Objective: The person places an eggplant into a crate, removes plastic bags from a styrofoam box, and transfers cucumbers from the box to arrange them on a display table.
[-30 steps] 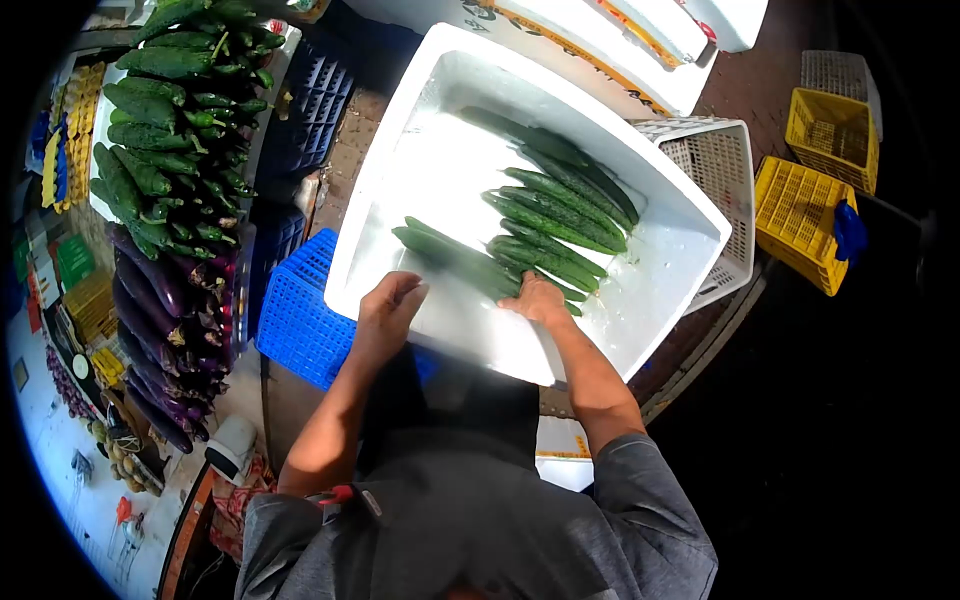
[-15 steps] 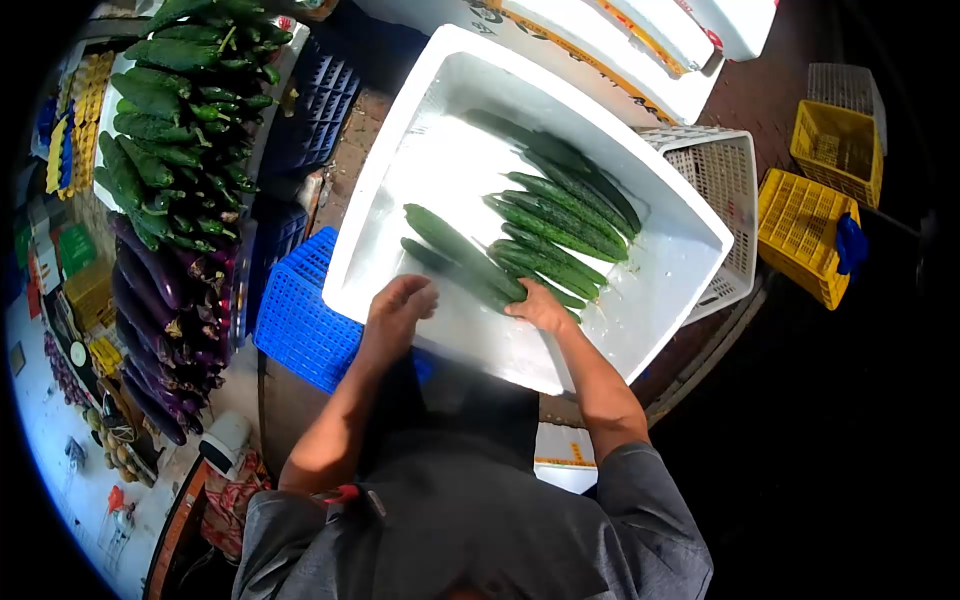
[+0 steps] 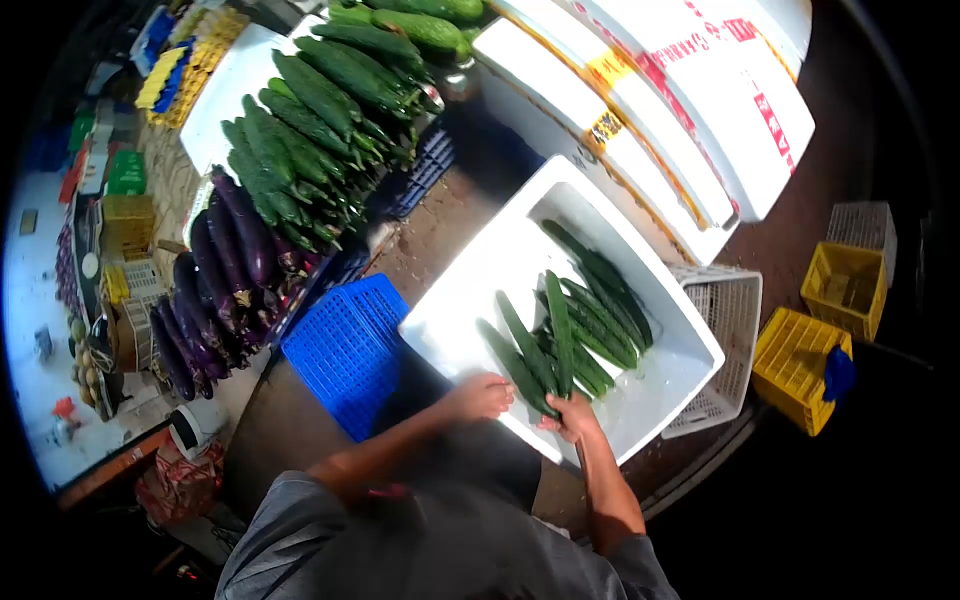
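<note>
My right hand [image 3: 573,416] is closed around the near ends of cucumbers [image 3: 527,342] whose far ends fan out over the white foam box [image 3: 455,275]. One of them tilts up above the others. Just left of these, my left hand [image 3: 482,397] is by the box's near wall with its fingers curled in; nothing shows in it. More cucumbers [image 3: 605,315] lie side by side on the right of the box floor. My right fingers partly cover the gripped ends.
Dark green cucumbers [image 3: 310,130] and purple eggplants [image 3: 225,255] are piled on a stand at left. A blue crate [image 3: 345,345] stands left of the box. White foam boxes [image 3: 700,90] lie behind it. A white basket [image 3: 725,340] and yellow crates [image 3: 800,365] are at right.
My right hand has lifted the near ends of cucumbers toward me, and they now fan out. My left hand stays beside them, its fingers more curled. The view has shifted, showing more of the left stand.
</note>
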Demonstrator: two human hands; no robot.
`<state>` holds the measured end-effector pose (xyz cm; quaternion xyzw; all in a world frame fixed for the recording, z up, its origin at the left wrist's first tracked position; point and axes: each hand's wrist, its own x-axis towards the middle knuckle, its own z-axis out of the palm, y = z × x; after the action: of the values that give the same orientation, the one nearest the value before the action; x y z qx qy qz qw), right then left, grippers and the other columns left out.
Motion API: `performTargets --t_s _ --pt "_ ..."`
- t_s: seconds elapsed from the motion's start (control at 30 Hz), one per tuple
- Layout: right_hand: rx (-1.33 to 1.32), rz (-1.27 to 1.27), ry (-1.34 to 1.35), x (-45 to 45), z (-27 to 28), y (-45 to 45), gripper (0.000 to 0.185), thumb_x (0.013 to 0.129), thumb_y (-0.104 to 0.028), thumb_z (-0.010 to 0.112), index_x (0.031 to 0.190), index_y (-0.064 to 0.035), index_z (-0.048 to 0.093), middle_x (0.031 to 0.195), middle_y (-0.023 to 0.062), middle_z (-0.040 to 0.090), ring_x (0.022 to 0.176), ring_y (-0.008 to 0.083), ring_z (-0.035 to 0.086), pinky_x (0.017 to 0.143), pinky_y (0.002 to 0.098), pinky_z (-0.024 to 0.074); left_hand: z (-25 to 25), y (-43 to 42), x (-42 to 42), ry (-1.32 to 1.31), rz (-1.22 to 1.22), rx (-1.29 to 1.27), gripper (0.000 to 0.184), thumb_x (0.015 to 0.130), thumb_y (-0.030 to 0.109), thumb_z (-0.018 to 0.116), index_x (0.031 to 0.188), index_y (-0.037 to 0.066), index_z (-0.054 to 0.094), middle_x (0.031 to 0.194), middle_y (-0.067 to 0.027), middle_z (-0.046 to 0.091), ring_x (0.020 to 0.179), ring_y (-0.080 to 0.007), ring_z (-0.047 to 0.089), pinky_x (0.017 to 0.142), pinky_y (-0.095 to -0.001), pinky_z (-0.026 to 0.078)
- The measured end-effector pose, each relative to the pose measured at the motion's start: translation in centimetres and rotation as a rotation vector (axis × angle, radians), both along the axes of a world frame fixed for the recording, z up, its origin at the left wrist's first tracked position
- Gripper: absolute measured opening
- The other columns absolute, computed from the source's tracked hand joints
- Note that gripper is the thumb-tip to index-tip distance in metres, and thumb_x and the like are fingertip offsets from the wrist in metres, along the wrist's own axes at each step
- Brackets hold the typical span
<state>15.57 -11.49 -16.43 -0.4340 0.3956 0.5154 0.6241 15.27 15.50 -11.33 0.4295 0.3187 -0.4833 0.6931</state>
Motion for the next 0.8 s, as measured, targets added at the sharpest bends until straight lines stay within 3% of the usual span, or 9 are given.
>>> performTargets --t_s 0.07,0.13,0.17,0.2,0.27,0.33,0.53,0.73,0.8 --pt "-0.103 -0.072 -0.108 -2.0 4.6 -0.2 0.04 0.096 -0.007 0.061 0.134 0.0002 0.048 0.118 0.0128 0.059 0.096 0.0279 0.065 0.072 0.0456 0.0637 3.8 0.3 0.7 -0.105 0.008 0.118 0.026 0.102 0.024 0.06 0.113 0.0 0.064 0.097 -0.0073 0.068 0.08 -0.0124 0.064 0.069 -0.0282 0.053" --pt "-0.039 -0.123 -0.039 -4.5 7.5 -2.0 0.033 0.095 -0.01 0.064 0.125 0.0003 0.053 0.092 0.0131 0.065 0.058 0.0243 0.063 0.066 0.0463 0.0642 2.7 2.4 -0.2 -0.314 -0.252 0.082 0.042 0.1 0.042 0.061 0.103 0.0 0.067 0.092 -0.0072 0.068 0.08 -0.0136 0.062 0.068 -0.032 0.051" --pt "-0.027 -0.143 -0.084 -5.6 9.5 -2.5 0.03 0.095 -0.011 0.064 0.12 0.0028 0.055 0.088 0.0137 0.065 0.058 0.0248 0.064 0.067 0.0479 0.064 4.3 2.9 0.3 -0.37 -0.422 0.169 0.046 0.101 0.045 0.058 0.094 0.0 0.07 0.084 -0.0076 0.069 0.079 -0.0151 0.064 0.07 -0.0328 0.051" --pt "-0.016 -0.164 -0.126 -6.6 11.5 -2.8 0.028 0.094 -0.011 0.065 0.115 0.0052 0.056 0.084 0.0143 0.066 0.059 0.0254 0.064 0.069 0.0496 0.0638 1.7 3.9 -1.1 -1.182 -0.515 0.138 0.047 0.102 0.044 0.055 0.089 0.002 0.071 0.078 -0.0083 0.069 0.074 -0.0196 0.065 0.071 -0.0356 0.051" --pt "-0.101 -0.234 -0.148 -8.4 15.0 -2.9 0.024 0.094 -0.011 0.064 0.108 0.0076 0.058 0.074 0.0153 0.065 0.06 0.0263 0.066 0.069 0.0519 0.0629 2.8 4.1 -1.8 -0.635 -0.586 -0.06 0.045 0.103 0.042 0.053 0.088 0.004 0.071 0.08 -0.0095 0.069 0.072 -0.0236 0.065 0.07 -0.0389 0.052" --pt "-0.117 -0.225 -0.275 -8.0 18.5 -1.9 0.022 0.094 -0.01 0.062 0.108 0.0077 0.058 0.073 0.0164 0.065 0.061 0.0263 0.067 0.069 0.0533 0.062 5.7 4.5 0.4 -0.612 -0.826 -0.033 0.048 0.1 0.047 0.056 0.089 0.003 0.069 0.081 -0.0133 0.068 0.076 -0.0254 0.064 0.072 -0.043 0.049" --pt "-0.146 -0.136 -0.631 3.3 22.4 7.5 0.037 0.089 -0.017 0.07 0.112 0.0084 0.058 0.084 0.0148 0.068 0.064 0.0252 0.066 0.063 0.0414 0.0573 12.5 11.8 7.5 -0.766 -0.601 0.139 0.036 0.098 0.038 0.064 0.107 0.003 0.068 0.1 -0.0119 0.071 0.096 -0.0216 0.065 0.086 -0.0365 0.051" --pt "0.109 -0.128 -0.79 19.3 21.8 23.7 0.029 0.09 -0.009 0.064 0.115 0.0018 0.054 0.086 0.0131 0.064 0.064 0.0238 0.062 0.065 0.0428 0.0564 17.3 24.4 12.7 -0.809 0.348 0.438 0.018 0.097 0.014 0.065 0.109 0.001 0.067 0.098 -0.0069 0.071 0.088 -0.0147 0.067 0.083 -0.0305 0.053" --pt "0.194 -0.065 -0.807 24.2 20.4 29.2 0.029 0.092 -0.007 0.062 0.117 0.003 0.053 0.087 0.0146 0.063 0.064 0.0236 0.062 0.065 0.0429 0.0551 18.8 27.5 14.8 -0.835 0.609 0.831 0.021 0.097 0.014 0.065 0.112 -0.001 0.066 0.103 -0.0084 0.072 0.097 -0.0166 0.068 0.088 -0.0307 0.052"
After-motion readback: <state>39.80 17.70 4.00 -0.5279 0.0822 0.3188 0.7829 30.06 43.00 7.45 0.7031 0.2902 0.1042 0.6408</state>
